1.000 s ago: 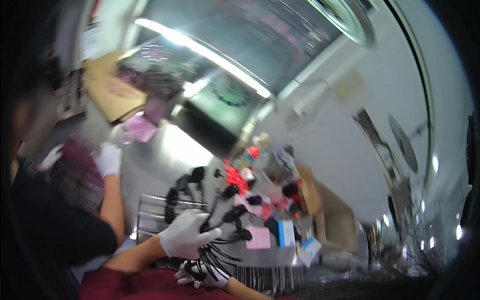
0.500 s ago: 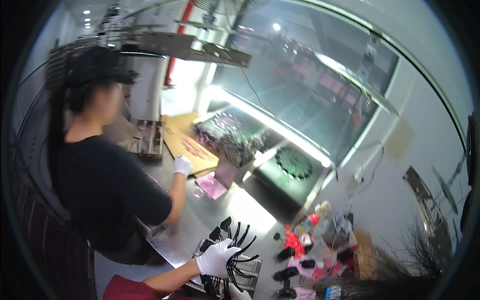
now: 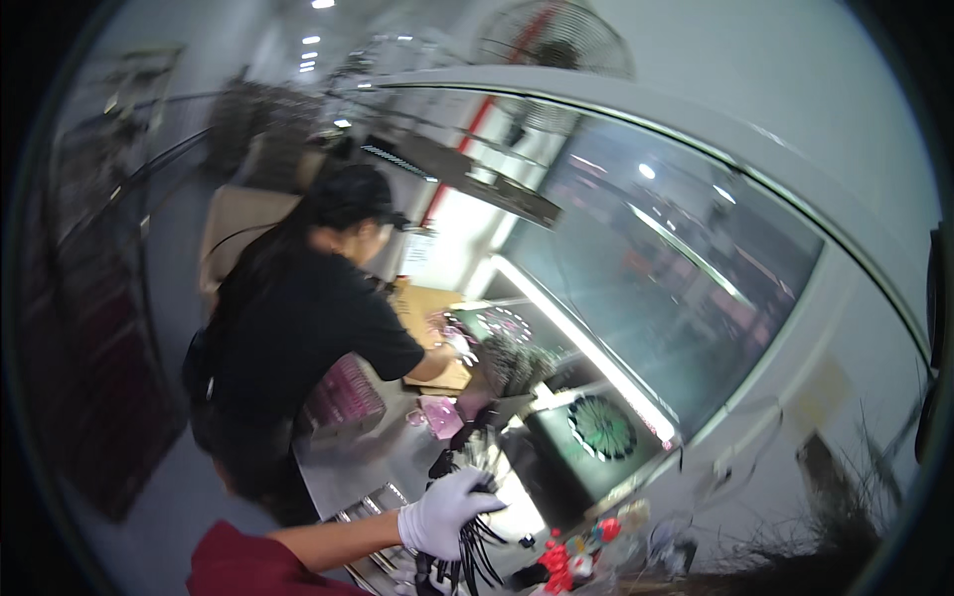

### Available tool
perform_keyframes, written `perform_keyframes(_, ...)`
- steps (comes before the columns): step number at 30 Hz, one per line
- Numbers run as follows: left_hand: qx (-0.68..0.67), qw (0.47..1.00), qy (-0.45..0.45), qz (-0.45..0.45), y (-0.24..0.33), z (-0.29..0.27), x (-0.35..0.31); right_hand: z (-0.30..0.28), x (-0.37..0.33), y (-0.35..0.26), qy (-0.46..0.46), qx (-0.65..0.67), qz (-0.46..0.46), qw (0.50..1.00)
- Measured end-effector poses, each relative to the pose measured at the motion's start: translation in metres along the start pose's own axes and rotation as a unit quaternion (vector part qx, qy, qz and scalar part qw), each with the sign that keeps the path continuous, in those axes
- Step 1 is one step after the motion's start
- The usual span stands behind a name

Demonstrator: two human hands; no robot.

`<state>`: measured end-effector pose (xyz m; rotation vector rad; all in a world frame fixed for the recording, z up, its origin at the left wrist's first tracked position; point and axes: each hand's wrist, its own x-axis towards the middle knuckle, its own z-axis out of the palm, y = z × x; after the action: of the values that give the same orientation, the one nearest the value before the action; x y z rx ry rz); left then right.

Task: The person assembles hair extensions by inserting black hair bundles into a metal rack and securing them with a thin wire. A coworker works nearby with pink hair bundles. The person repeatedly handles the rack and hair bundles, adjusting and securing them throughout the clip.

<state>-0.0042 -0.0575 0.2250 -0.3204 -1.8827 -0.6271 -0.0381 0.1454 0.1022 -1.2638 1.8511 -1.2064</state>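
Observation:
My left hand (image 3: 444, 512), in a white glove, reaches in from the lower left below a dark red sleeve. Its fingers are closed round a bunch of thin black flexible strips (image 3: 481, 551), whose loose ends fan out and hang to the right. More black pieces (image 3: 444, 463) stick up just behind the hand. Below my left hand, a blurred whitish patch (image 3: 404, 574) at the lower edge looks like part of my gloved right hand; its fingers cannot be made out. Under my forearm lies a metal rack (image 3: 370, 507), partly covered.
A co-worker in a black shirt (image 3: 308, 328) leans over the bench's far left, a gloved hand (image 3: 460, 348) at a cardboard sheet (image 3: 427, 310). Beyond my hand stands a dark board with a ring of black pieces (image 3: 601, 427). Red items (image 3: 556, 568) lie right, beneath a lit window (image 3: 676, 268).
My view has swung up and left, so the bench sits lower and further right. The co-worker has leaned forward, reaching further over the cardboard. My left hand still grips the strips.

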Motion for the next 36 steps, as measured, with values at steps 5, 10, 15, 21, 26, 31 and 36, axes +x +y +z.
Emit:
perform_keyframes(5,0.019,0.995,-0.092,0.034,0.039,-0.004,-0.024,-0.001,-0.007,0.018,-0.052,-0.024,-0.025,0.998)
perform_keyframes(10,0.039,0.985,-0.165,-0.023,0.046,-0.005,-0.045,0.004,-0.008,0.014,-0.093,-0.015,-0.044,0.995)
perform_keyframes(15,0.064,0.954,-0.234,-0.178,0.027,-0.028,-0.067,0.022,0.0,0.001,-0.115,-0.023,-0.058,0.991)
perform_keyframes(21,-0.041,0.95,0.023,-0.308,-0.013,-0.035,-0.09,0.012,0.007,-0.015,-0.066,-0.017,-0.019,0.997)
perform_keyframes(26,-0.283,0.872,0.082,-0.39,-0.037,-0.043,-0.082,0.03,0.018,-0.034,-0.034,-0.026,0.007,0.999)
perform_keyframes(31,-0.256,0.943,-0.005,-0.213,-0.017,-0.031,-0.07,0.051,0.025,-0.043,-0.001,-0.046,0.043,0.998)
perform_keyframes(36,-0.245,0.933,-0.177,-0.198,-0.026,-0.01,-0.077,0.059,0.033,-0.06,0.0,-0.069,0.042,0.997)
